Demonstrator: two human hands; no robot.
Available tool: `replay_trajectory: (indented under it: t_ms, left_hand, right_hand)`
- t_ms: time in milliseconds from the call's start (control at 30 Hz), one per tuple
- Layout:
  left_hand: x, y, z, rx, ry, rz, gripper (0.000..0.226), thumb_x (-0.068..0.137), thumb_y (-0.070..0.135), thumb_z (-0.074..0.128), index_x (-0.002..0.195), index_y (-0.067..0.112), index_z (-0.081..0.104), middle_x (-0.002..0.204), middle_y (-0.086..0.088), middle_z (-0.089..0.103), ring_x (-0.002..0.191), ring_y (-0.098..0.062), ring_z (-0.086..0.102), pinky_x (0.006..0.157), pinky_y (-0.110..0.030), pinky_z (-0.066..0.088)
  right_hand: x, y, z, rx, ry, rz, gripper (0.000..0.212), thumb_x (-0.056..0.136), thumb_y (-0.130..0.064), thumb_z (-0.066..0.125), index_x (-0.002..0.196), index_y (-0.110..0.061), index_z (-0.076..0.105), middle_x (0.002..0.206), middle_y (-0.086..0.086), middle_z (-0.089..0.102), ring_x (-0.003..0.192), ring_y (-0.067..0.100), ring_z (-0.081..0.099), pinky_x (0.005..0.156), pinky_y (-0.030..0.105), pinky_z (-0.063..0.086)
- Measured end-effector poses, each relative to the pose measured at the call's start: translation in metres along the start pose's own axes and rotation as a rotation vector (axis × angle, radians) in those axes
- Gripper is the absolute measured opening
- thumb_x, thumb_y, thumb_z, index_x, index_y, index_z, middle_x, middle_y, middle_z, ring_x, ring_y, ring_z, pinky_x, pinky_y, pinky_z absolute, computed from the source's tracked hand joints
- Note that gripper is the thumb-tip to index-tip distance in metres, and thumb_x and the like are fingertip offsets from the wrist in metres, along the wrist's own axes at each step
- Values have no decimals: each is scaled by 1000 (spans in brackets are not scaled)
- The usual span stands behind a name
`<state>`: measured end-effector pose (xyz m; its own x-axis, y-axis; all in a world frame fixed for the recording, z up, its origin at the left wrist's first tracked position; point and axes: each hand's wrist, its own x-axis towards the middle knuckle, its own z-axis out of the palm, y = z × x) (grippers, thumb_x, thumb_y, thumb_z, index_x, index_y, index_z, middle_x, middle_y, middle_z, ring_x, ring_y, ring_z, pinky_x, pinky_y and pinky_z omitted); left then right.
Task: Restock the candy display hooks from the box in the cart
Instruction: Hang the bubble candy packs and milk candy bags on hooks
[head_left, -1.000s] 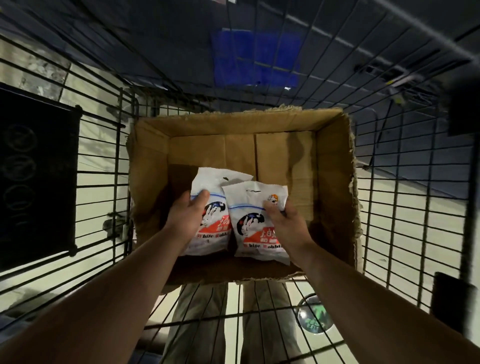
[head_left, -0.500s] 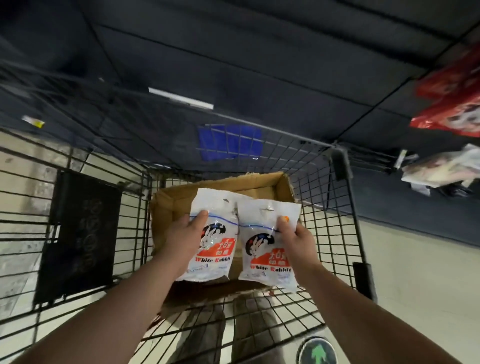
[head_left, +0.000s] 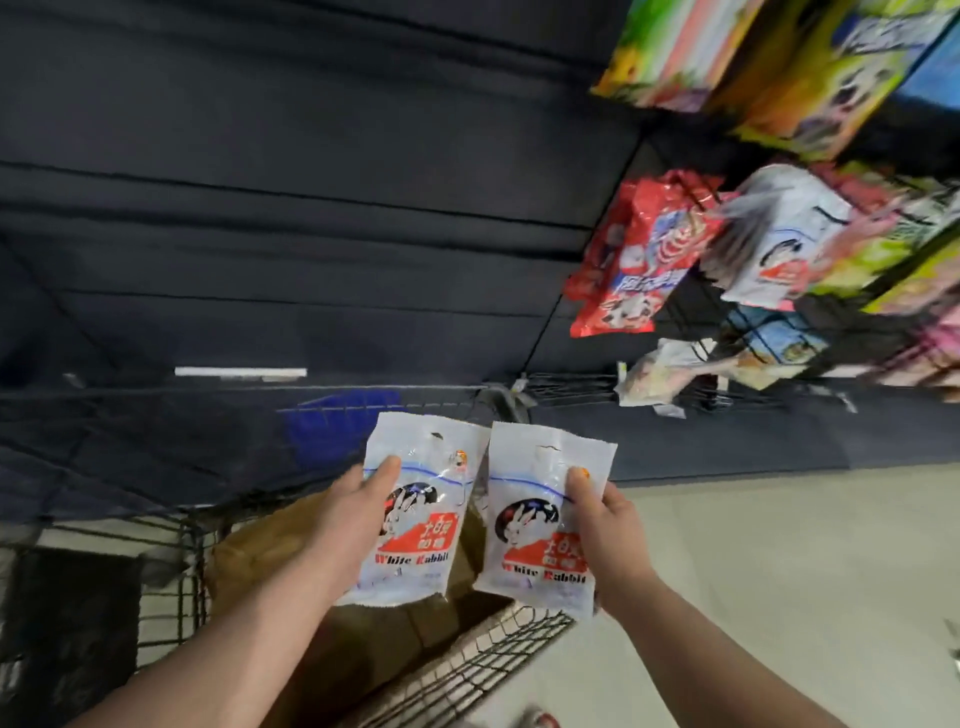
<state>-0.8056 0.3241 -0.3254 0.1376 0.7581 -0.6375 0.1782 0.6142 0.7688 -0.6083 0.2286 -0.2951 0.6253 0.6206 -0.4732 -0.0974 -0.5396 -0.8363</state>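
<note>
Lifted out of the cardboard box (head_left: 260, 561) where they lay a second ago, two bags of White Rabbit candy now ride above its far end, and the view has swung up and right to take in the display.

A dark panelled wall (head_left: 311, 208) fills the upper left, with pale floor (head_left: 753, 571) at lower right. The candy display (head_left: 691, 312), a black wire rack, occupies the upper right, hung with bright packets: a red bag (head_left: 639, 260) at its left edge and, just beside it, a hanging white bag (head_left: 779, 244) with the same rabbit design. Black wire hooks (head_left: 571, 387) jut out at the rack's lower left.

The wire cart (head_left: 498, 649) sits at the bottom of the view, the open box inside it, below the person's forearms.

The left bag (head_left: 431, 545) and the right bag (head_left: 535, 525) are held upright side by side, fronts to the camera, inner edges all but touching, each with a hang hole near its top. Both are well apart from the display.

The left hand (head_left: 358, 525) grips the left bag by its left edge, thumb laid across the front. The right hand (head_left: 608, 535) grips the right bag by its right edge, thumb pressed on the front near the upper corner.
</note>
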Motion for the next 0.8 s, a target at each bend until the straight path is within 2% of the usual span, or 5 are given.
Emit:
replay_trajectory:
  t_ms: [133,367,567,733,800]
  left_hand:
    - [-22,27,48,21,-74,80,28,97,42,49,103,18,62,78,-6,76,75,-25,73,67,-36,57]
    - [-67,49,158,53,-181,162,28,97,43,49,96,18,62,64,0,74,70,-24,71,61,-31,52]
    - [-121,58,277,84,-261,176,27,97,41,51,96,16,62,83,-13,74,78,-31,71,73,-40,56]
    - [-151,61,361,104,-287,232,27,96,40,53,96,15,64,81,-10,75,78,-30,71,75,-41,57]
    - [-159,61,384,106,-291,241,28,96,41,52,97,16,64,84,-10,75,79,-29,71,76,-41,57]
  right_hand:
    - [-7,-10,-54,88,78,-52,25,97,-32,51,91,-9,60,61,0,71,53,11,68,47,23,52]
    - [-9,-5,-168,185,218,-96,28,96,-32,51,86,-9,64,80,12,72,69,24,68,67,36,55]
    - [-1,1,-290,234,297,-148,27,97,-28,49,85,-9,63,68,5,70,54,14,65,46,21,49]
    - [12,11,-375,226,370,-157,31,94,-35,51,81,-12,67,74,8,74,73,26,71,74,42,59]
    - [15,12,-401,225,386,-150,32,93,-36,52,82,-10,68,77,10,74,76,29,72,78,45,58]
